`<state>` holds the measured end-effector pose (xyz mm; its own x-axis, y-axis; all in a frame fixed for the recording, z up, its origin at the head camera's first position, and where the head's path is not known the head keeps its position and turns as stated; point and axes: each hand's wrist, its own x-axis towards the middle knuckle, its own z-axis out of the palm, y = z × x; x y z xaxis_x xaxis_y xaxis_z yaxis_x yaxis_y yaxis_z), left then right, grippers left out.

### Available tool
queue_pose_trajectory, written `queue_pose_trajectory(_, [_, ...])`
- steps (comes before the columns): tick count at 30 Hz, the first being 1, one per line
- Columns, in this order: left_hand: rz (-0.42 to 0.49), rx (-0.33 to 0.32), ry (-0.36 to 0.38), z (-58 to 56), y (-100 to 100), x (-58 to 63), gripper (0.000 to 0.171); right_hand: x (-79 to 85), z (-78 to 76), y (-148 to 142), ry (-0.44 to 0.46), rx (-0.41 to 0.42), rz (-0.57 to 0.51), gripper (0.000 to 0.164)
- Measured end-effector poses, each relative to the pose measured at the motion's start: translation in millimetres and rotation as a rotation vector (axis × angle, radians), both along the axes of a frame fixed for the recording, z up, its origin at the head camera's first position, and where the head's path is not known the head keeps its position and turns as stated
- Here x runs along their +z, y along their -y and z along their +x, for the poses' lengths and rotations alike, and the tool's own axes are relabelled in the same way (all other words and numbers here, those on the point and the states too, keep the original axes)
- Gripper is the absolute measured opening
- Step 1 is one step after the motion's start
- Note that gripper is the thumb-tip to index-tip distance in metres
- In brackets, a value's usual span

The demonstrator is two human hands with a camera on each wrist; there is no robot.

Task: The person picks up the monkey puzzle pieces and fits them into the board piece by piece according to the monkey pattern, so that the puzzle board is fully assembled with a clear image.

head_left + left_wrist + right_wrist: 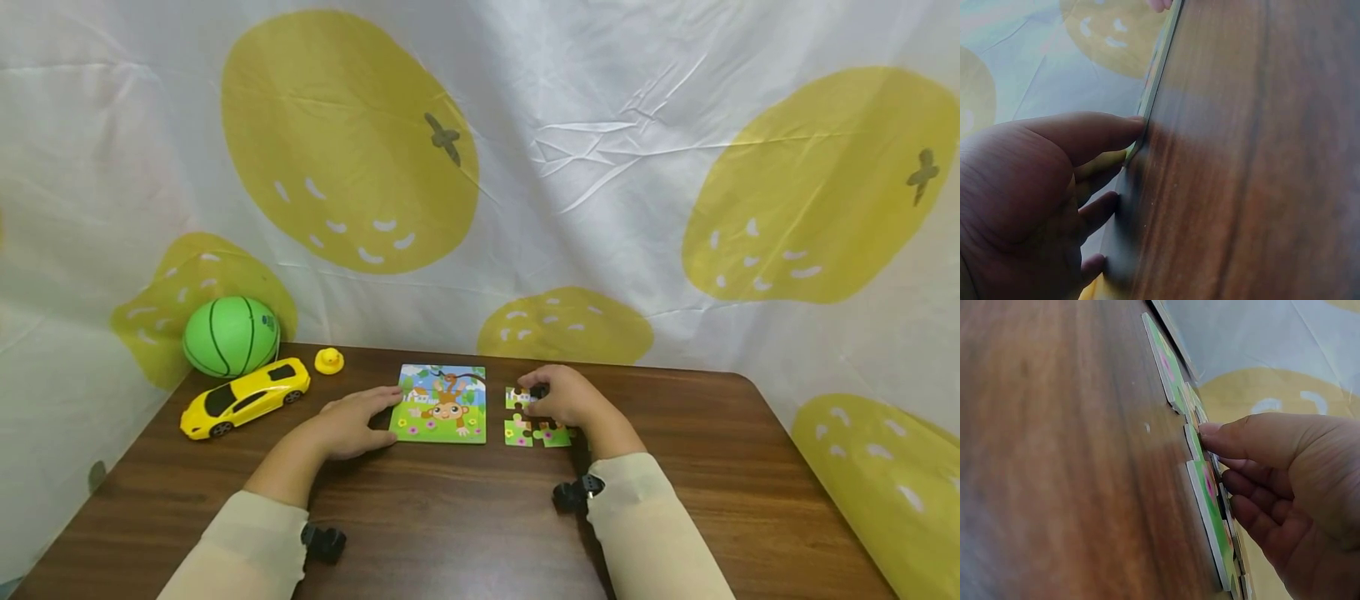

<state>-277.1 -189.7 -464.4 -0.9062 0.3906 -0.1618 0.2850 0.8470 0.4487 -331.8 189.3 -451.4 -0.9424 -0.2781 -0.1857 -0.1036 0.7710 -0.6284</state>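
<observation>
A square monkey picture puzzle (442, 408) lies flat on the wooden table (442, 517). Its left edge and lower left corner are touched by the fingertips and thumb of my left hand (351, 425); in the left wrist view the thumb (1107, 132) rests at the board's edge. To the right of the board, several loose jigsaw pieces (553, 437) lie close together. Over them my right hand (566, 396) bends down, thumb and fingers at a piece with a house print (513, 400). The right wrist view has the thumb (1241, 437) against the pieces; the hand partly hides them.
A yellow toy car (246, 397), a green ball (231, 337) and a small yellow rubber duck (329, 361) stand at the back left. Behind the table hangs a white curtain (555, 208) with yellow fruit prints. A black wrist camera (324, 543) sits at the left cuff.
</observation>
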Motion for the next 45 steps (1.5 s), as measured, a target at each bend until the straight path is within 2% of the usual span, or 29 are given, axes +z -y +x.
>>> queue_pose_trajectory(6, [0.002,-0.001,-0.002,0.4,-1,-1.6,0.072,-2.4,-1.3,1,-0.005,-0.005,0.0,0.042])
queue_pose_trajectory(13, [-0.002,-0.002,0.001,0.6,-2,-0.9,0.071,-3.2,-2.8,0,-0.076,0.025,0.01,0.044])
queue_pose_trajectory(23, [0.004,0.001,0.01,0.7,-3,-2.8,0.072,-0.5,-2.0,-2,-0.093,0.035,0.016,0.026])
queue_pose_trajectory(30, [0.002,0.002,0.012,1.8,-4,-0.6,0.071,6.9,-4.6,1,-0.077,0.068,-0.012,0.023])
queue_pose_trajectory(36, [-0.007,-0.003,0.001,0.9,-2,0.7,0.071,17.1,-6.7,21,-0.106,0.119,-0.065,0.024])
queue_pose_trajectory(40, [-0.01,-0.003,0.002,-0.4,-1,0.0,0.072,18.1,-4.8,42,-0.13,0.17,-0.085,0.026])
queue_pose_trajectory(45, [-0.012,-0.003,0.006,-2.0,0,-0.8,0.071,14.1,-5.0,69,-0.082,0.19,-0.146,0.026])
